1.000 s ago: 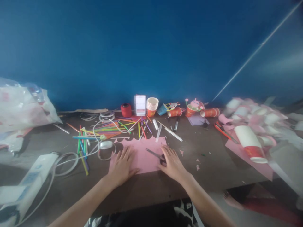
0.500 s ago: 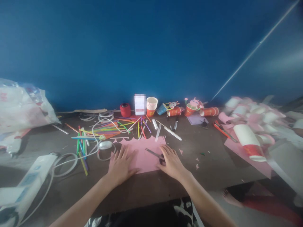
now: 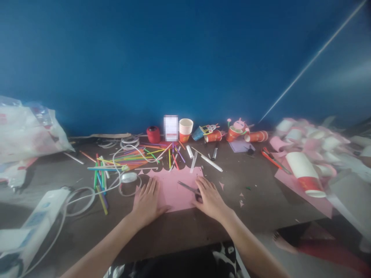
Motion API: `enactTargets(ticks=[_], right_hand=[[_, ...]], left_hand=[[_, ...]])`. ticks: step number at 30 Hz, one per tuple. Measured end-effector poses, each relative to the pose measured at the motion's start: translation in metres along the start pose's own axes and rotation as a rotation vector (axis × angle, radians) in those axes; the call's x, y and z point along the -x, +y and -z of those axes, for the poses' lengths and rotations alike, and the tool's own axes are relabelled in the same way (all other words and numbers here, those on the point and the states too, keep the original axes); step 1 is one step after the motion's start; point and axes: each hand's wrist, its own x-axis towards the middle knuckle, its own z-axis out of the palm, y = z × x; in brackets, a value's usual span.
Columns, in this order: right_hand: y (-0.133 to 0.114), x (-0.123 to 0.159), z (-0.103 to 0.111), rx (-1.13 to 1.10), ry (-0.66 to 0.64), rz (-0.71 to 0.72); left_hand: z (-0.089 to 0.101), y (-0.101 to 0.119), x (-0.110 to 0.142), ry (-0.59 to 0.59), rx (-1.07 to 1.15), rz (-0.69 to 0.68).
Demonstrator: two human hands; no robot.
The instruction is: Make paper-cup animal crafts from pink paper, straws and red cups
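Flat on the table lies a pink sheet of paper (image 3: 176, 193) with a scalloped far edge. My left hand (image 3: 148, 199) rests palm down on its left part, fingers stretched out. On the right part lies my right hand (image 3: 211, 199), also spread flat. A pair of scissors (image 3: 188, 187) lies on the sheet, blades pointing left and handles between my right thumb and forefinger, partly hidden. Small pink paper scraps (image 3: 241, 202) are scattered to the right of that hand.
Coloured sticks (image 3: 130, 158) and a white cable (image 3: 114, 185) lie left of the paper. Stacked paper cups (image 3: 186, 131) stand by the wall. A red utility knife (image 3: 271, 158), a loose cup (image 3: 307, 179) and piled cups lie right; a power strip (image 3: 40, 216) is at left.
The fingers of my left hand have drawn closer together, baring more of the pink paper. My right hand and the scissors stay where they were.
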Motion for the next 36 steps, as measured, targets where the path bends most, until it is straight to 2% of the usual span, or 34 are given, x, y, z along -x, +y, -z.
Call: enactTargets(ticks=[9,19,24,27,30,33,36], right_hand=[[-0.006,0.001,-0.005,-0.022,0.002,-0.049],[-0.010,-0.002,-0.011,-0.031,-0.033,-0.021],[-0.010,-0.002,-0.010,-0.032,-0.008,-0.027],[-0.012,-0.001,-0.011,-0.029,-0.026,-0.007],[-0.013,0.001,-0.012,-0.052,-0.021,0.002],[0.005,0.003,-0.007,-0.061,0.086,-0.024],[0.060,0.001,0.009,-0.005,0.279,-0.137]], left_hand=[[-0.004,-0.004,0.006,0.114,0.008,-0.029],[-0.005,-0.003,0.006,0.081,0.004,-0.086],[-0.006,-0.003,0.006,0.137,0.011,-0.054],[-0.003,-0.001,0.005,0.101,0.032,-0.102],[0.001,0.001,0.005,0.068,0.047,-0.082],[0.002,0.003,0.006,0.050,0.059,-0.048],[0.002,0.003,0.007,0.045,0.048,-0.035]])
